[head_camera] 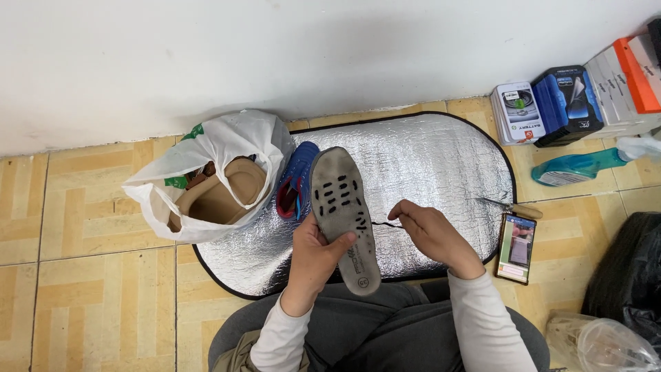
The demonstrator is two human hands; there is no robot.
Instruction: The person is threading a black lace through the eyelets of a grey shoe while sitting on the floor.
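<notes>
Two bare hands work over a silver foil mat [441,158]. The left hand [313,251] clasps a grey perforated insole [341,207] from its side, thumb pressed across its face, holding it above the mat. The right hand [430,231] pinches a dark thread [383,223] between its fingertips, just beside the insole's edge. A blue shoe [295,180] lies behind it.

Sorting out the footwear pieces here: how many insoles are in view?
2. One grey insole is held upright in the left hand; one tan insole lies inside the white plastic bag. More may be hidden in the bag.
</notes>
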